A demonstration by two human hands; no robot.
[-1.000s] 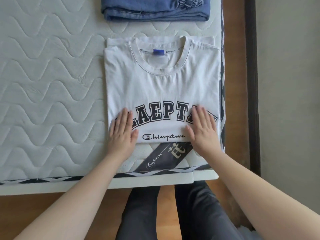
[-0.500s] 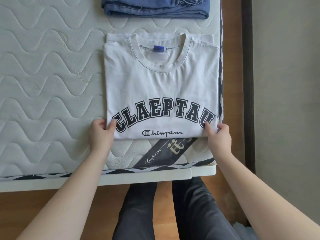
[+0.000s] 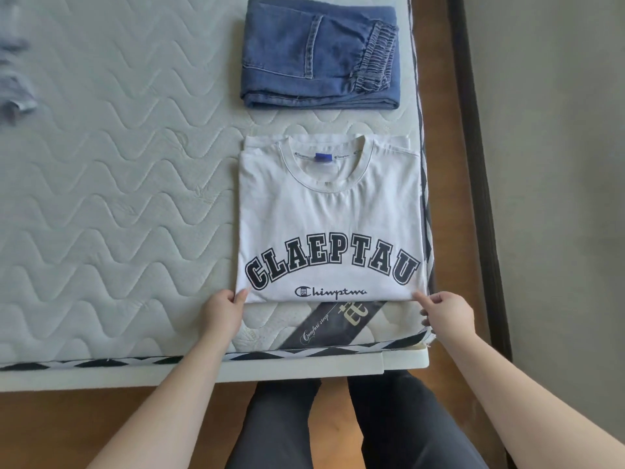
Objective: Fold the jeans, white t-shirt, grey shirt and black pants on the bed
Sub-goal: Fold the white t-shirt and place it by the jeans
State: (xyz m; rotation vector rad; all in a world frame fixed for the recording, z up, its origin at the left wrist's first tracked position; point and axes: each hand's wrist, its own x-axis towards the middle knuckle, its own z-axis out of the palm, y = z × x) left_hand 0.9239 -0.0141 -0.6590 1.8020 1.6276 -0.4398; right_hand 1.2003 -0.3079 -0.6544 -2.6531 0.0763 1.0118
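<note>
At the bottom of the frame dark-trousered legs (image 3: 355, 424) are seen above a wooden floor (image 3: 50, 428), with both forearms reaching up toward the bed (image 3: 101, 198). Just above centre-bottom, the left hand (image 3: 221, 311) is pinched on the lower left corner of the t-shirt (image 3: 331, 218), thumb on top and fingers curled beneath the hem. The right hand (image 3: 446, 311) is pinched likewise on the lower right corner, a fingertip laid on the cloth edge. Between the hands a dark label (image 3: 338, 321) printed on the mattress is exposed. The t-shirt is laid flat in the centre right of the frame, close to the bed's right edge, sleeves already tucked under so that a neat rectangle is formed, collar away from the person and lettering up. Its final fold, bottom hem to collar, is judged to be the step in hand and not yet made. Farther up, at the top centre, the jeans (image 3: 319, 54) are seen folded into a compact stack, so that item is judged done. At the far upper left a blurred greyish garment (image 3: 15, 79) is glimpsed; which it is cannot be told. The black pants are not in view, so two items are judged left.
</note>
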